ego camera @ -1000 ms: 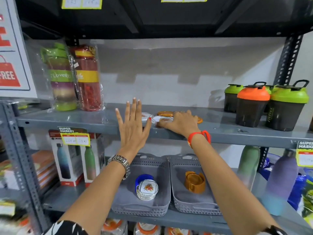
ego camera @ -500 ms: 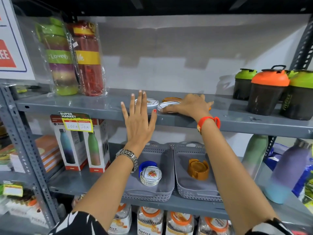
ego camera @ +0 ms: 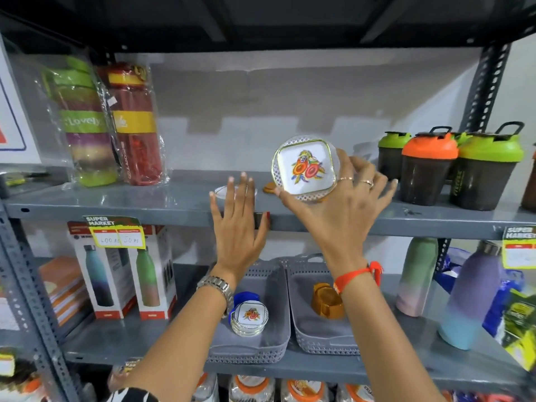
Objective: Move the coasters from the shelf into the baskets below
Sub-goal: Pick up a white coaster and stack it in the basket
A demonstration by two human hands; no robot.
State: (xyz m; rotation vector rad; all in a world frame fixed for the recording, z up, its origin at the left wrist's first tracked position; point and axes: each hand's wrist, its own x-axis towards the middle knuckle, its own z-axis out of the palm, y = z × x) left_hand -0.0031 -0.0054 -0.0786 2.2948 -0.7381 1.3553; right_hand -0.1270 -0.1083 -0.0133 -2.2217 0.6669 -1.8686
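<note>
My right hand (ego camera: 342, 204) holds a white floral coaster (ego camera: 306, 169) tilted up above the grey shelf (ego camera: 116, 200), its picture facing me. My left hand (ego camera: 237, 224) is flat and open against the shelf's front edge, fingers spread, holding nothing. Behind its fingers another white coaster (ego camera: 222, 190) lies on the shelf, partly hidden. A brown coaster (ego camera: 269, 187) lies beside it. Below, the left grey basket (ego camera: 278, 297) holds a stack of white floral coasters (ego camera: 250, 317) by a blue holder. The right grey basket (ego camera: 301, 303) holds brown coasters (ego camera: 326, 300).
Shaker bottles with green and orange lids (ego camera: 429, 166) stand right on the shelf. Wrapped bottles (ego camera: 107, 123) stand left. Boxed bottles (ego camera: 121, 274) and loose pastel bottles (ego camera: 470, 297) flank the baskets below. Jars (ego camera: 304, 388) fill the bottom shelf.
My right hand has lifted a white floral coaster off the shelf and tilted it up. My left hand stays at the shelf edge. The view has moved closer.
</note>
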